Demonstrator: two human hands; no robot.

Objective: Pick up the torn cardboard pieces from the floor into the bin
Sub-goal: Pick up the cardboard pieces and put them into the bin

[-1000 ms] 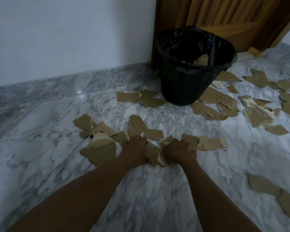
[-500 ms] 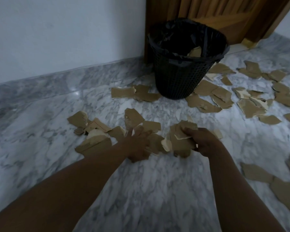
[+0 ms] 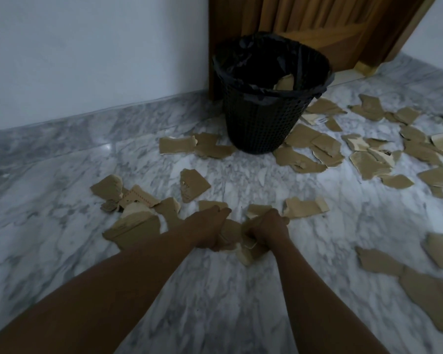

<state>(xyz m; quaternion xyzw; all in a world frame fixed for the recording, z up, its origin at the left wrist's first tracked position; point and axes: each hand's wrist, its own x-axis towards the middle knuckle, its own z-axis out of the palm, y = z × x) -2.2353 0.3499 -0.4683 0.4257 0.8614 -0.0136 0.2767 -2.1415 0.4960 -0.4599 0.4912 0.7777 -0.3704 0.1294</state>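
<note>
both curled tight, left hand (image 3: 207, 232) and right hand (image 3: 266, 229) clutch cardboard pieces (image 3: 249, 255) bunched between them.

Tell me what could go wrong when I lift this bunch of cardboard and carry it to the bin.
1. The bunched pieces poke loosely out from under the left hand and right hand, so some may slip out on the lift.
2. Loose scraps lie on the polished marble floor around the bin; treading on one could make you slip.
</note>
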